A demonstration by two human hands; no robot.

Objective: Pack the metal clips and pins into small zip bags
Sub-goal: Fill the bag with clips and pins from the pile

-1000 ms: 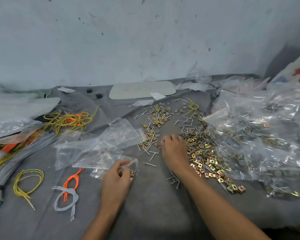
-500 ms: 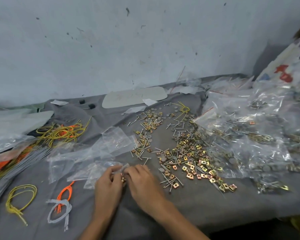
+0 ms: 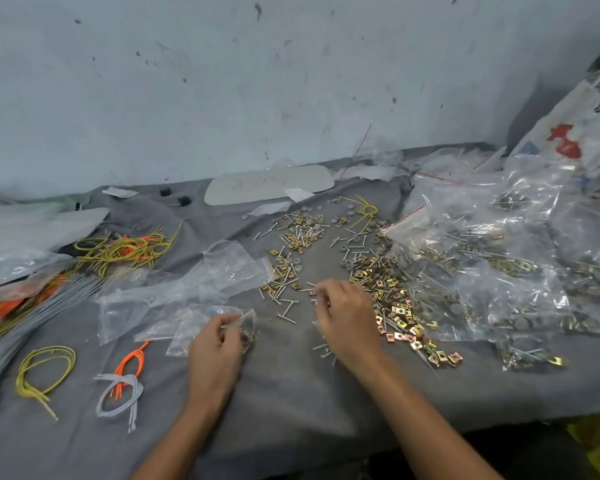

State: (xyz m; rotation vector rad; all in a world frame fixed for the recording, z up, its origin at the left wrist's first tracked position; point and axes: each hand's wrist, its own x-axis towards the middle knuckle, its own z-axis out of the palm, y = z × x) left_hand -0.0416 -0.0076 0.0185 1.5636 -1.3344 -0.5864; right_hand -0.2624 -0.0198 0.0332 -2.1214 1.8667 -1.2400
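left hand [image 3: 219,341]: pinching the mouth of the small zip bag [image 3: 201,322] on the table [image 3: 291,410] — I see a few pieces inside
right hand [image 3: 343,313]: fingers curled over loose clips and pins [image 3: 388,296]; can't tell if one's pinched
progress: filled bags [image 3: 499,271] heaped right — big pile left
change: right hand left the bag mouth, back at the pile

Both bare forearms reach in from the lower edge, angled up toward the middle. The left grip [image 3: 219,341] lies back-up, its fingers and thumb curled, pinching the mouth of a bag [image 3: 191,327]. The right grip [image 3: 347,318], to its right and apart from it, is palm-down with bent fingers [image 3: 326,292], tips held low. Whether they hold anything cannot be told.
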